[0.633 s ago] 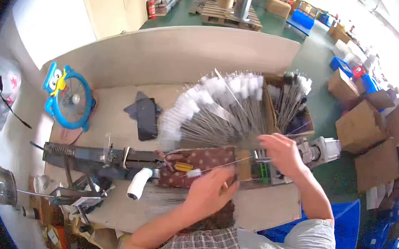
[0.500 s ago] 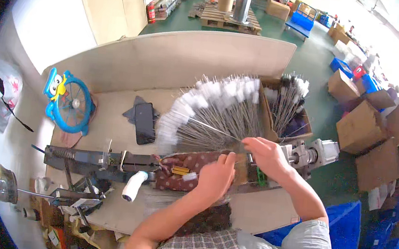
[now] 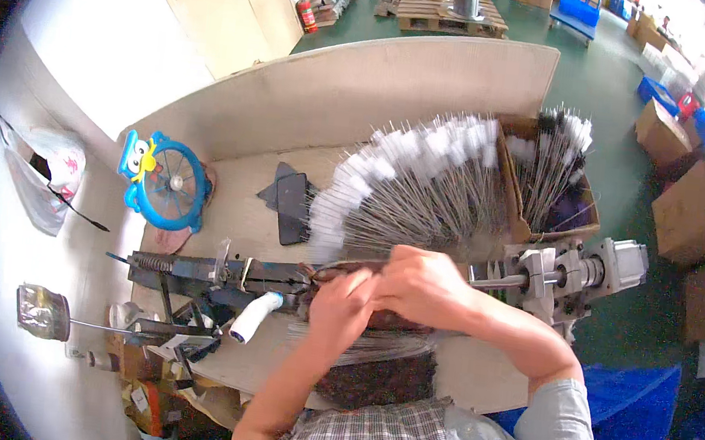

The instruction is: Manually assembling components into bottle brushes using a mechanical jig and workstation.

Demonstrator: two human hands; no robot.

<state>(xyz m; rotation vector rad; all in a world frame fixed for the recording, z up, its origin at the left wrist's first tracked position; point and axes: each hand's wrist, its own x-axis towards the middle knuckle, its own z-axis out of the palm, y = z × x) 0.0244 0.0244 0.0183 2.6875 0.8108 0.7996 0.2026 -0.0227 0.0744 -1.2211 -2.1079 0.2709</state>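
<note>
My left hand [image 3: 340,311] and my right hand [image 3: 421,287] meet above a dark brown cloth [image 3: 402,321] on the bench. The fingers of both are closed and drawn together; whatever they pinch is hidden or too small to name. Just beyond them, a wide fan of white-tipped wire brushes [image 3: 425,185] lies on the table. Closer to my body is a bundle of thin wires [image 3: 382,348]. To the right of my right hand, a motor-driven machine [image 3: 549,275] has a metal shaft [image 3: 496,281] pointing toward it.
A cardboard box [image 3: 519,236] holds more brushes, some dark. Left of my hands are a white nozzle [image 3: 254,318], a dark rail fixture [image 3: 192,270], a phone [image 3: 291,214] and a blue toy-shaped fan [image 3: 169,182]. A low partition [image 3: 367,84] bounds the far side.
My right hand has moved left from beside the machine's shaft to meet my left hand, which also moved left. The thin rod by my right fingers no longer shows. The view has shifted.
</note>
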